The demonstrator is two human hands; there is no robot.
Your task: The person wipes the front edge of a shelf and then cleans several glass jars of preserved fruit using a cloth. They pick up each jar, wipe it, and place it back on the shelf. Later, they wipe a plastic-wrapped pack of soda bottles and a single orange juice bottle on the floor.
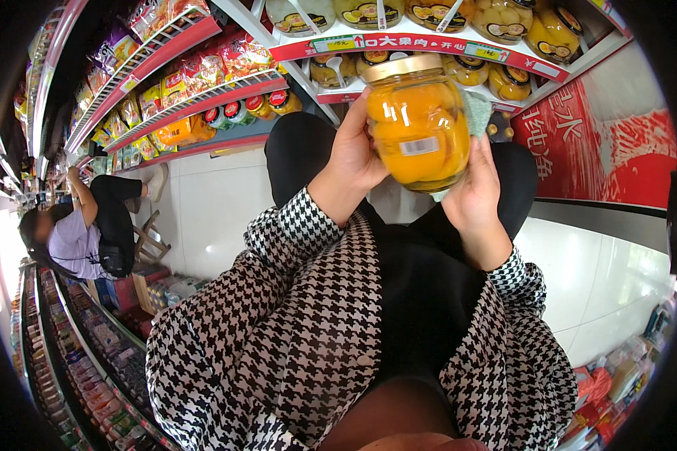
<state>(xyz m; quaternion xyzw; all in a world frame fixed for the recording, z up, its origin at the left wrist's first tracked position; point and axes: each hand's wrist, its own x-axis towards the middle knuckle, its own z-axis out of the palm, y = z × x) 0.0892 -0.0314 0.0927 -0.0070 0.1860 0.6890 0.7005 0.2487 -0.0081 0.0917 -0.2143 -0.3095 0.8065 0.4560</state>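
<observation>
A large glass jar of orange-yellow fruit (417, 124) with a gold-coloured lid is tilted in front of the shelves. My left hand (352, 152) grips its left side, the fingers partly hidden behind the glass. On the other side my right hand (477, 186) presses a pale green cloth (475, 113) against the jar; part of the cloth is hidden behind the glass. A small barcode label is on the jar's near side. Beyond it, more fruit jars (553, 34) stand on the upper shelf and others (508, 83) on the lower one, several with white plastic spoons.
A red-edged shelf (417, 44) runs just beyond the jar. Wire shelves at the left hold snack packets (175, 84). A red printed panel (598, 146) is at the right. Another person (79, 237) sits low in the aisle at far left, near a wooden stool (151, 239).
</observation>
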